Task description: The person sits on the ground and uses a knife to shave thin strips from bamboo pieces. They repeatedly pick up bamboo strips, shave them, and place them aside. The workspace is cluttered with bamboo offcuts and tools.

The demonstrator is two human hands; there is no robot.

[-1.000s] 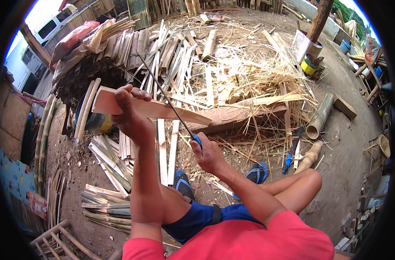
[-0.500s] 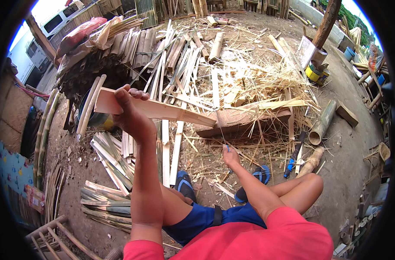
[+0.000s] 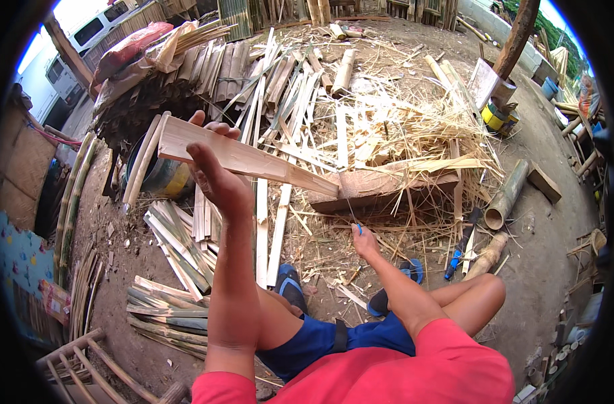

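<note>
My left hand is raised at the left, holding a wide, pale bamboo slat near its broad end. The thumb lies across the near face and the fingertips come over the top edge from behind. From there the slat slopes down rightward to a brown wooden block, where its narrow end rests. My right hand is closed around the blue handle of a knife, just in front of the block. The thin knife blade points away from me, up against the block's left part beside the slat's end.
Pale shavings heap behind the block. Split bamboo strips lie in bundles at the left. A blue-handled tool and a bamboo tube lie at the right. A yellow and black container stands beyond, near a post.
My left hand has turned on the slat: the thumb now shows on the near face and the broad face tilts more toward me. The right hand with the knife stays nearly in place.
</note>
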